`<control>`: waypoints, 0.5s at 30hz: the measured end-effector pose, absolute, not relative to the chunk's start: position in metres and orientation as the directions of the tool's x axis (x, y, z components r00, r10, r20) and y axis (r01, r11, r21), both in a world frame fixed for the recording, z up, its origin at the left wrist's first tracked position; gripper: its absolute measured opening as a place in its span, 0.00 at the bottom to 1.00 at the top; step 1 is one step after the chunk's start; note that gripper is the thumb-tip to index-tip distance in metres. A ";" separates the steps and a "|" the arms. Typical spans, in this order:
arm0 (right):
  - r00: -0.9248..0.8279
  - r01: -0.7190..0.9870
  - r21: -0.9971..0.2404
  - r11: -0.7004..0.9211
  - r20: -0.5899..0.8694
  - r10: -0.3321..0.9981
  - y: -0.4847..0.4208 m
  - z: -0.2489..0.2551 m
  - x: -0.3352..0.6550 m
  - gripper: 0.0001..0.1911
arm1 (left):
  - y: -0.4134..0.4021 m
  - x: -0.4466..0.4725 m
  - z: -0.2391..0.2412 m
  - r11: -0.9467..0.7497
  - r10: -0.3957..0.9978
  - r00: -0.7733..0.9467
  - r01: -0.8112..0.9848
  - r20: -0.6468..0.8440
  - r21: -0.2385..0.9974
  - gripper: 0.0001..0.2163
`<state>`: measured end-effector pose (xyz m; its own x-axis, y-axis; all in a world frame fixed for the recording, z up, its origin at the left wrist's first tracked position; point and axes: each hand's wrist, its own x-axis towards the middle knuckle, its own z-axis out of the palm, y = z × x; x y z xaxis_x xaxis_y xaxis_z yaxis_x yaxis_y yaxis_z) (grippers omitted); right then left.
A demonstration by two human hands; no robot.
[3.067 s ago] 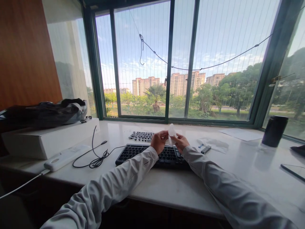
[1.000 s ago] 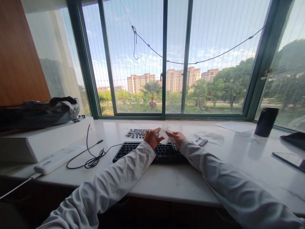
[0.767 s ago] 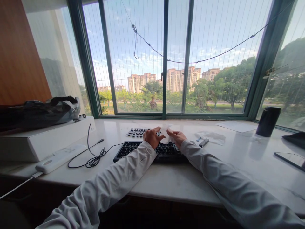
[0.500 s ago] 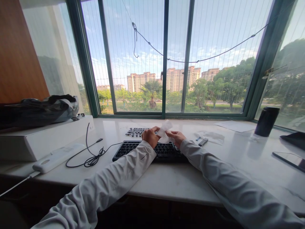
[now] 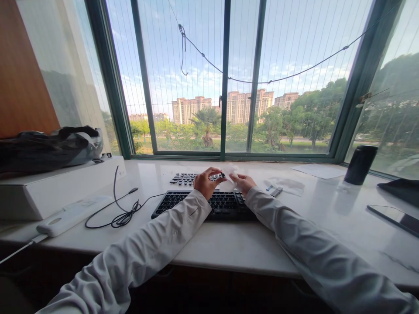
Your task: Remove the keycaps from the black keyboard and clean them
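Note:
Above a black keyboard (image 5: 225, 201), my left hand (image 5: 206, 183) pinches a small black keycap (image 5: 223, 175) between thumb and fingers. My right hand (image 5: 242, 182) is closed on a thin white wipe (image 5: 229, 178), which hangs between the two hands. The keyboard lies flat on the pale counter, partly hidden under my hands and sleeves. Behind it, several loose black keycaps (image 5: 183, 178) are laid out in rows.
A coiled black cable (image 5: 126, 218) and a white power strip (image 5: 73, 216) lie left, before a white box (image 5: 65, 187). Rightward are a clear plastic wrapper (image 5: 290, 186), a small grey-and-blue item (image 5: 276, 191), a black cylinder (image 5: 361, 165), paper (image 5: 316, 171) and a phone (image 5: 396, 218).
My left hand has drawn back slightly from the wipe, and the small black keycap now shows in its fingers. The wipe has shifted with my right hand. The camera view has turned slightly.

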<state>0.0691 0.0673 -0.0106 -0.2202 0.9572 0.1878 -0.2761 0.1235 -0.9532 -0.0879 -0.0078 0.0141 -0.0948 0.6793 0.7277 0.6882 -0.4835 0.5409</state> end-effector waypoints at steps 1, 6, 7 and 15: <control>-0.213 -0.274 -0.953 0.132 0.194 0.958 0.067 -0.010 0.070 0.18 | -0.008 -0.088 0.014 -0.502 0.676 -0.081 0.678 0.732 0.538 0.15; -0.336 -0.309 -0.943 0.126 0.233 0.913 0.054 -0.002 0.068 0.17 | -0.006 -0.088 0.012 -0.500 0.686 -0.057 0.687 0.725 0.527 0.13; -0.372 -0.320 -0.943 0.095 0.217 0.903 0.051 0.000 0.067 0.16 | -0.006 -0.088 0.012 -0.476 0.691 -0.074 0.701 0.719 0.530 0.14; -0.367 -0.298 -0.953 0.058 0.170 0.915 0.057 -0.011 0.063 0.17 | -0.006 -0.087 0.009 -0.439 0.691 -0.046 0.766 0.721 0.470 0.14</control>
<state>0.0627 0.0571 -0.0109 -0.3670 0.9145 0.1701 -0.2979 0.0576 -0.9529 -0.0872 -0.0063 0.0085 -0.0459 0.6914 0.7210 0.7656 -0.4393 0.4699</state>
